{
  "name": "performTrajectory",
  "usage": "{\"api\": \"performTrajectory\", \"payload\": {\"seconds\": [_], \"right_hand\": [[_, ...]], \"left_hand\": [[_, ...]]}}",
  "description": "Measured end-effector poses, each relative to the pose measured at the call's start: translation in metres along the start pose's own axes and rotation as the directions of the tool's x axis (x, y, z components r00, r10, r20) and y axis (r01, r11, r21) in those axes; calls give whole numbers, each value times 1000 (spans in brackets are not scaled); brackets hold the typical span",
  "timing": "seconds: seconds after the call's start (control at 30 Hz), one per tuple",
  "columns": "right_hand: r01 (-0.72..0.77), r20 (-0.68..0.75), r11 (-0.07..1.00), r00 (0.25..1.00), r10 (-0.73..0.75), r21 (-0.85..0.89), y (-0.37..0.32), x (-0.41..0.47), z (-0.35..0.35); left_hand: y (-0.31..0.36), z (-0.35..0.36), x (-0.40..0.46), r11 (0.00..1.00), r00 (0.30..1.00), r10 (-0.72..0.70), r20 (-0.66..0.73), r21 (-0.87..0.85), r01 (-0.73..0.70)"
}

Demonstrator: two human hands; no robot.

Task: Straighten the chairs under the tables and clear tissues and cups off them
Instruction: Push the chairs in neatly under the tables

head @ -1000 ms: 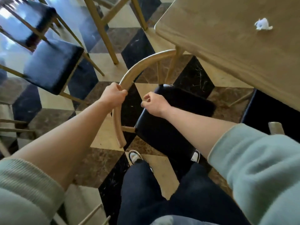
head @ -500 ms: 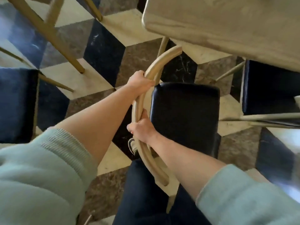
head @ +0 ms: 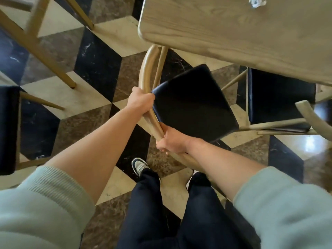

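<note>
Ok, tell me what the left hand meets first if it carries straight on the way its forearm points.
Likely the table corner; the left hand, gripping the chair backrest, points there, though depth is unclear.

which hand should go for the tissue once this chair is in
Right. The right hand grips the chair rail on the table side, nearer the tissue; the left hand would cross over.
</note>
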State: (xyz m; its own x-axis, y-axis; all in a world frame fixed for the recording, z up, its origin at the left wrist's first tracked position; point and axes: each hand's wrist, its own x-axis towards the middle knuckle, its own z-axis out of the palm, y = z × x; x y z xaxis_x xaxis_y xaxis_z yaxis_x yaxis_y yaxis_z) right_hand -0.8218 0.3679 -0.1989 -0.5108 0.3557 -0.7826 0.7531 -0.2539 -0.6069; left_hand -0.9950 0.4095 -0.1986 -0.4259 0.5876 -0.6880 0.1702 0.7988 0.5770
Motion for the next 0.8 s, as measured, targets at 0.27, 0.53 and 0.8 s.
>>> {"api": "performTrajectory", "payload": {"seconds": [0.27,0.53,0.8], "right_hand": [[50,38,917,999,-38,-396,40,-24,-107],[29,-116,714,981,-153,-700,114,-82,-205],[-27,-326,639,876,-355,-769,140,-108,-229]], "left_hand": [[28,44,-23,960,973,-228,34,-160,231],[69,159,-74,806,932,-323,162,-470,361],[95,195,-80,775,927,-333,170,-511,372]]}}
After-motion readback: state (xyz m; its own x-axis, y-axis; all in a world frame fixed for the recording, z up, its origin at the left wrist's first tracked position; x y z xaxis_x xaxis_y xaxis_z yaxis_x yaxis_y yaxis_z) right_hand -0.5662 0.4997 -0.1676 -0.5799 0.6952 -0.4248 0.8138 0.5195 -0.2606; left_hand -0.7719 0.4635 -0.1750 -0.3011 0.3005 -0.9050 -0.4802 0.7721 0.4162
